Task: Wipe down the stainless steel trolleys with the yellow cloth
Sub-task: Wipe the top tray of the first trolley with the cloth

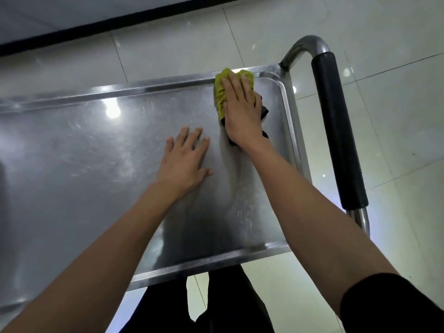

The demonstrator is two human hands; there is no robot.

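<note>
The stainless steel trolley's top shelf (84, 152) fills the middle and left of the view, a flat tray with a raised rim. My right hand (240, 109) lies flat with straight fingers on the yellow cloth (219, 92), pressing it into the shelf's far right corner against the rim. The cloth is bunched, and a dark edge of it shows under my palm. My left hand (186, 159) rests flat on the bare steel with fingers spread, a little left of and nearer than the right hand. A smeared streak runs from the cloth toward the near rim.
The trolley's push handle (336, 126), a steel tube with a black foam grip, rises along the right end. Glossy pale floor tiles (396, 68) surround the trolley. A dark skirting line (96, 27) runs along the wall at the far side. My dark trousers (216, 304) stand against the near rim.
</note>
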